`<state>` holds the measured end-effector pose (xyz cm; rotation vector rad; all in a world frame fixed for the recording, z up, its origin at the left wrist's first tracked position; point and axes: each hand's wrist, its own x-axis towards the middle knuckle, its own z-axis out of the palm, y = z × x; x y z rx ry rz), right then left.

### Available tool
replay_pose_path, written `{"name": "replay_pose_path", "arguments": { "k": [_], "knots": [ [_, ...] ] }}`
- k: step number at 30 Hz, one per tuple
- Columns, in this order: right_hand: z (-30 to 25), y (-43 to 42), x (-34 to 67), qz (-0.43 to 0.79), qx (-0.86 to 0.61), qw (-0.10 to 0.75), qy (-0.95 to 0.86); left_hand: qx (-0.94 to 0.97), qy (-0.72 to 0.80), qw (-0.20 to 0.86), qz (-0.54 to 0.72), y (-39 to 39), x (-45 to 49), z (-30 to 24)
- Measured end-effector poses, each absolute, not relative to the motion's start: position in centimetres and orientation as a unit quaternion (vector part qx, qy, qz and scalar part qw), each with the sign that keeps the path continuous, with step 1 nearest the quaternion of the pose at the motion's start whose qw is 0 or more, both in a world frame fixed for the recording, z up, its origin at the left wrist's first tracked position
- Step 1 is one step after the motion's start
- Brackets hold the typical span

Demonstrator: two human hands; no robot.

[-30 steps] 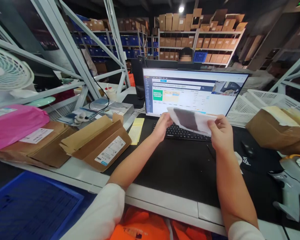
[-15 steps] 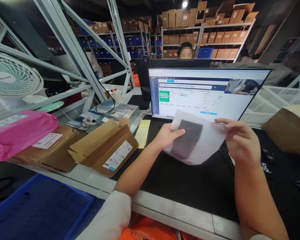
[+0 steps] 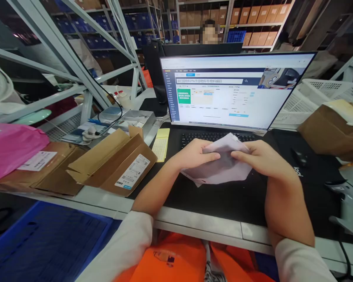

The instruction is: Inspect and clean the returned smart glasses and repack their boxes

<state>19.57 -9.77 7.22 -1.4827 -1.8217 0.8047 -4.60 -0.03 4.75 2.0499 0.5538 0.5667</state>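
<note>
Both hands hold a pale translucent plastic bag with a dark flat item inside, just above the black desk mat. My left hand grips its left side, thumb on top. My right hand pinches the right side, fingers meeting near the middle. The bag is folded or bunched between the hands. Just behind them lies the black keyboard, with a lit monitor behind it.
An open cardboard box with a label and a pink mailer lie at left. Yellow sticky notes sit by the keyboard. A barcode scanner, mouse and brown package are at right. A blue crate is below left. A person sits behind the monitor.
The hands brought the bag down from in front of the screen toward the mat and drew together, folding it. The view tilted down and closer.
</note>
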Motion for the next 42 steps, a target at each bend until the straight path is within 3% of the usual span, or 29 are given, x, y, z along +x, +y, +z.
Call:
{"name": "replay_pose_path", "arguments": {
  "k": [4,8,15,18,24,34,38,42],
  "knots": [
    [6.9,-9.7,22.5,0.286,-0.562,0.531,-0.566,0.815,0.234,0.505,0.159,2.5,-5.8,4.4],
    [6.3,-9.3,25.9,0.270,-0.468,0.720,-0.436,0.779,0.216,0.566,0.160,4.6,-6.3,3.5],
    [6.4,-8.3,27.1,0.278,-0.362,0.807,-0.375,0.479,0.202,0.740,0.427,5.0,-1.7,-0.2],
    [6.7,-7.9,26.7,0.287,-0.345,0.824,-0.346,0.391,0.182,0.790,0.436,3.9,0.6,-1.7],
    [6.8,-7.7,26.7,0.303,-0.358,0.821,-0.326,0.421,0.216,0.786,0.398,2.0,2.0,-2.5],
    [6.3,-9.5,28.1,0.300,-0.578,0.653,-0.387,0.418,0.266,0.687,0.531,4.7,-1.5,0.3],
    [6.5,-9.9,27.9,0.262,-0.592,0.630,-0.429,0.421,0.266,0.681,0.537,5.1,-1.9,0.3],
    [6.4,-11.1,27.8,0.139,-0.612,0.633,-0.453,0.425,0.250,0.679,0.544,5.2,-1.9,0.1]
  ]
}}
